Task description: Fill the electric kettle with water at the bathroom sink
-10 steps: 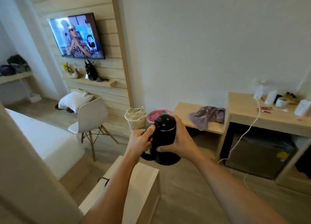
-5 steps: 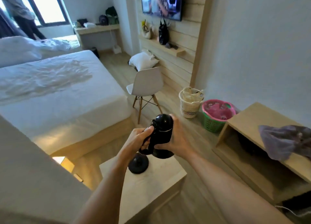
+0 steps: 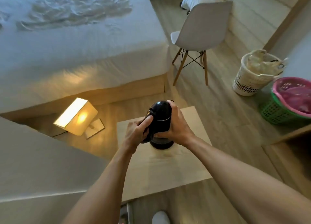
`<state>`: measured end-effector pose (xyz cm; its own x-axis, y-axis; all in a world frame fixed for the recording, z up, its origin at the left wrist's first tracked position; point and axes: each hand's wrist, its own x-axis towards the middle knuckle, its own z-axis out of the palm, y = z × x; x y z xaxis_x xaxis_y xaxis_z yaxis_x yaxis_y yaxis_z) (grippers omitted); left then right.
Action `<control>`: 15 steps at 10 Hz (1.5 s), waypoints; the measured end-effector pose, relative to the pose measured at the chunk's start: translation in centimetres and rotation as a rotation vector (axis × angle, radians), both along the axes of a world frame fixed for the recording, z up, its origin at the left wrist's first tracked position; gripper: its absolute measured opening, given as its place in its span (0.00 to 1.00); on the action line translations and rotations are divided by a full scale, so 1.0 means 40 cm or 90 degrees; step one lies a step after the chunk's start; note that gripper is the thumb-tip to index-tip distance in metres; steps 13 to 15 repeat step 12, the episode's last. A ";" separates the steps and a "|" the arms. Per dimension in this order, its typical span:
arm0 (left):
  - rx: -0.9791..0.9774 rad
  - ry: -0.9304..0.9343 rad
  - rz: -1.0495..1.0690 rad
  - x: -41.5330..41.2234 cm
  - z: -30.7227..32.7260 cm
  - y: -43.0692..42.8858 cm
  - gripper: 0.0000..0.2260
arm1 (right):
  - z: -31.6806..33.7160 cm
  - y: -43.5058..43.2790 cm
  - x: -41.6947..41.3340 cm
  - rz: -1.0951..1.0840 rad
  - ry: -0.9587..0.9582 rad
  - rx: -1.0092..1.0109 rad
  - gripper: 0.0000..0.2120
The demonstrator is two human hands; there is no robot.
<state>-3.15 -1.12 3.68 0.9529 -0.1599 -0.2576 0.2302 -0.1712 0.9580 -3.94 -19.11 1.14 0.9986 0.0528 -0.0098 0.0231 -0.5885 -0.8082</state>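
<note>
Both hands grip kettle (image 3: 159, 116) over low table (image 3: 193, 164) | lamp (image 3: 75, 116) left | chair (image 3: 198, 28) beyond

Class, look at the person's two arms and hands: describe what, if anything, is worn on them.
Both forearms are bare up to the frame's bottom edge: no sleeves. The left hand and right hand carry no gloves, and no watch, bracelet or ring shows on the wrists or fingers.

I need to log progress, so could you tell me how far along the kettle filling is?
Done: nothing that shows beyond both hands gripping the black kettle, left hand at the handle side, right hand around the body. In hand: the kettle is at the small wooden table in the bedroom. Left: no sink is in view; whether it holds water can't be seen.
</note>
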 end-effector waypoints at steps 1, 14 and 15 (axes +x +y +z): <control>0.002 0.021 0.015 0.041 -0.132 0.003 0.21 | -0.122 0.002 0.042 0.009 0.009 -0.009 0.59; 0.170 0.040 -0.013 0.004 -0.308 0.055 0.13 | -0.156 -0.040 0.008 -0.033 0.147 0.035 0.69; 0.170 0.040 -0.013 0.004 -0.308 0.055 0.13 | -0.156 -0.040 0.008 -0.033 0.147 0.035 0.69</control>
